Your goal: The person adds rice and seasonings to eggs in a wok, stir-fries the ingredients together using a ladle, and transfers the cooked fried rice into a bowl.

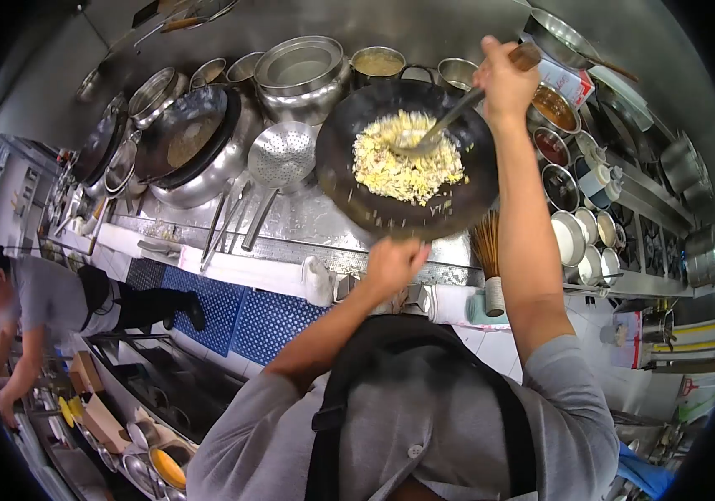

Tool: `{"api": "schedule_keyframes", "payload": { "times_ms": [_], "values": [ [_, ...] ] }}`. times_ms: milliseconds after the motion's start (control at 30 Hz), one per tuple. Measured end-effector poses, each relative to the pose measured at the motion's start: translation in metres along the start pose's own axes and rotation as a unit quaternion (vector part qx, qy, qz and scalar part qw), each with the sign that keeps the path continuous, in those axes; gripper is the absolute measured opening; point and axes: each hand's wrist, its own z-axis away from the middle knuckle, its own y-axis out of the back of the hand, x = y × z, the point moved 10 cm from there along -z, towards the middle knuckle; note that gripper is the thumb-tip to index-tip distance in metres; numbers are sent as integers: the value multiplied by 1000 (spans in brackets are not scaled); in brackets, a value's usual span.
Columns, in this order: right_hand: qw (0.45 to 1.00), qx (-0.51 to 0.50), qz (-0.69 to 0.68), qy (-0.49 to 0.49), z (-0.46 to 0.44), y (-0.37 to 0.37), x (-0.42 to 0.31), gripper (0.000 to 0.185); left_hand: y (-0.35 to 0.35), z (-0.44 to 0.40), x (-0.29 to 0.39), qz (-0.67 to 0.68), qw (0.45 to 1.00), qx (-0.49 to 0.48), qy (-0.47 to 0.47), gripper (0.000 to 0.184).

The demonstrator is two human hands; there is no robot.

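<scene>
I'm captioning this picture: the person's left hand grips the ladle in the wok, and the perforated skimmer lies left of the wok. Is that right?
Not quite: the head view shows the right hand gripping the ladle in the wok; the left hand is at the wok's near edge. The perforated skimmer does lie left of the wok.

Two people: one camera wearer (416,417) and one other person (53,288). Of the wearer's hands, two: one left hand (396,265), one right hand (507,83). One large wok (339,167) near them, with one heap of chopped food (391,171) and one ladle (456,111); at least two other woks (157,142) off to the left. One perforated skimmer (283,154), one bamboo brush (487,246). On the right, at least five small bowls (582,249) and at least two squeeze bottles (594,180). Two blue floor mats (278,321); the crowded far-left metalware (61,200) is too jumbled to count
</scene>
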Motion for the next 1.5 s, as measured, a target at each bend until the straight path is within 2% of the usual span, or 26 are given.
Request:
{"api": "schedule_keyframes", "payload": {
  "times_ms": [100,200,267,333,433,533,600,633,667,733,867,933,1000,1067,1100,1133,1167,1200,1267,1300,1333,1367,1400,1433,1467,1500],
  "values": [
    [997,-4,-72,38,-8,13,-30,39,51,34,36,51,998,12,-17,38],
    [997,-18,-58,-49,36,1,15,40,74,-33,32,25,997,54,-52,38],
    [993,-78,-74,-42,60,-11,5,34,46,-75,-12,84,995,37,48,40],
    [999,-41,23,-10,63,-9,8,32,18,-62,-20,78,995,38,47,40],
    [997,-3,44,58,18,8,7,31,11,-10,1,19,999,47,-11,37],
    [990,-59,-72,104,18,8,-49,29,50,20,30,48,998,34,0,41],
    [993,-59,-54,82,38,13,-51,29,64,-19,37,22,997,57,-39,42],
    [994,-61,-48,76,44,12,-51,29,53,-44,19,41,998,50,-5,43],
    [997,-40,23,68,42,18,-22,29,39,-57,4,60,997,42,27,45],
    [999,-23,-14,-18,22,25,38,29,11,-41,-11,50,998,15,41,45],
    [983,118,8,137,-29,90,-3,32,28,-14,5,58,998,30,5,39],
    [978,82,-180,70,-28,122,-3,18,20,-27,-6,20,1000,22,9,37],
    [976,68,-207,30,1,160,9,13,3,-54,-30,64,997,-3,48,36],
    [975,116,-170,-81,58,208,37,17,-24,-65,-53,39,999,17,0,34],
    [969,78,-192,-133,94,230,52,20,-34,-70,-61,40,998,-25,29,32],
    [962,94,-197,-166,136,245,54,30,-39,-70,-67,44,996,-35,66,33],
    [953,82,-192,-222,176,260,59,43,-39,-71,-60,38,999,-24,13,34],
    [944,18,-192,-266,207,250,46,51,-39,-70,-62,75,997,-23,15,26],
    [900,60,-188,-390,261,270,38,57,-9,-70,-28,128,990,57,-12,15],
    [929,19,-8,-369,261,298,31,53,-2,-66,-17,154,985,72,19,10],
    [923,-25,172,-342,254,324,26,49,-22,-54,-27,235,966,28,104,9],
    [930,34,241,-275,233,348,11,42,-45,-35,-36,308,932,-16,192,8],
    [898,74,336,-273,213,385,9,42,-68,-17,-44,373,883,-57,278,8],
    [898,140,342,-238,184,407,-4,42,-96,1,-42,404,838,-142,337,12],
    [892,163,397,-140,160,462,18,45,-122,18,-36,427,782,-222,395,17],
    [858,172,471,-114,129,484,15,52,-142,31,-24,475,703,-269,456,27]
  ]
}}
